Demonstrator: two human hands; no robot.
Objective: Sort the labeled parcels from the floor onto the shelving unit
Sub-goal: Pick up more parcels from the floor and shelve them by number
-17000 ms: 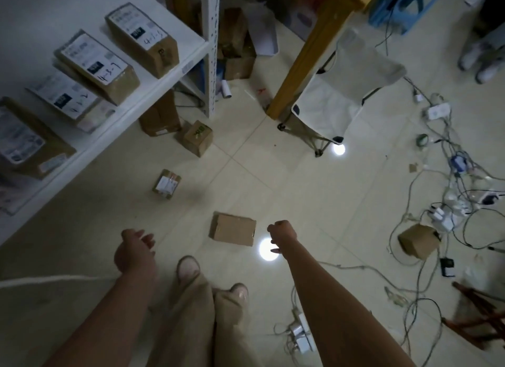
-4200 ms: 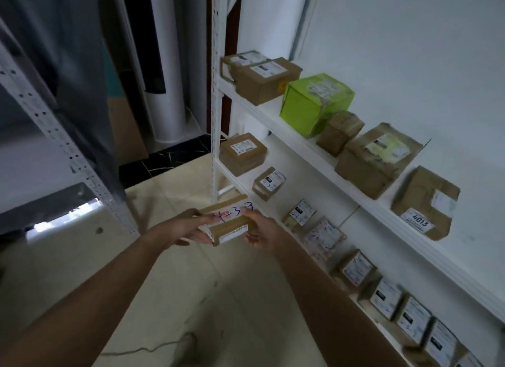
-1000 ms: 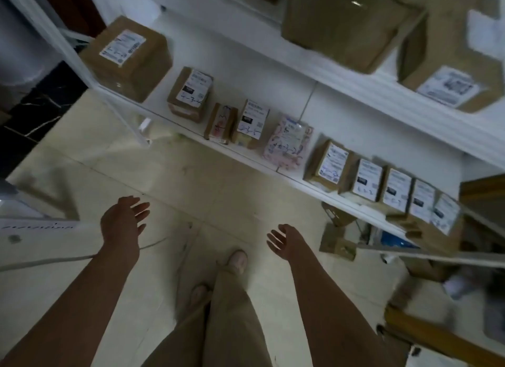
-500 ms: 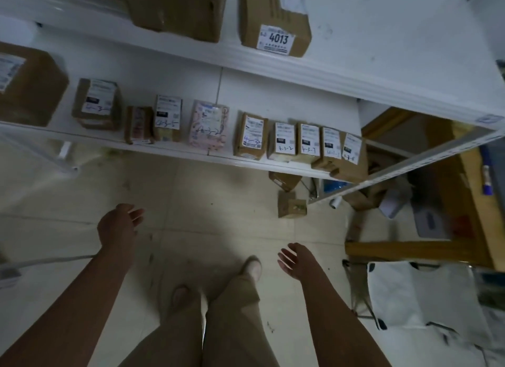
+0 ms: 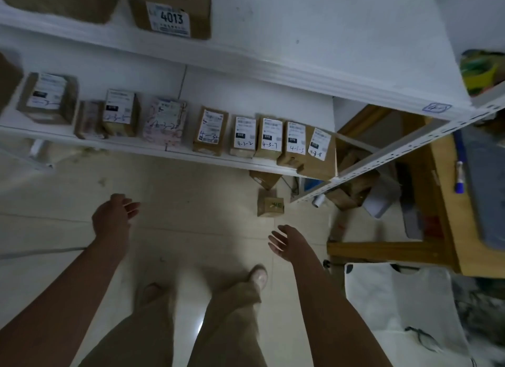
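Cardboard parcels already fill much of the lower shelf [image 5: 131,147] of the shelving unit [image 5: 300,75]. A row of labelled boxes [image 5: 269,137] stands side by side along it, several with handwritten codes that begin 4-3, and on the shelf above sits a box marked 4013 [image 5: 172,11]. A good part of the sorting therefore looks done. What is left, as far as can be seen, lies on the floor [image 5: 191,197]. A small brown parcel [image 5: 270,206] stands just in front of the shelf's right end, and a second parcel [image 5: 263,178] lies behind it, half under the shelf edge. Other cardboard boxes [image 5: 352,191] sit past the corner post, though whether they belong to the job cannot be told. Both hands are empty. The left hand [image 5: 114,216] hangs over the tiles with its fingers loosely apart. The right hand [image 5: 287,242] is spread wide, near the small brown parcel but not touching it. By my judgement the person is between parcels, and that small one is the likeliest pick. Its marking is too blurred to read, so which shelf it should go on is unclear.
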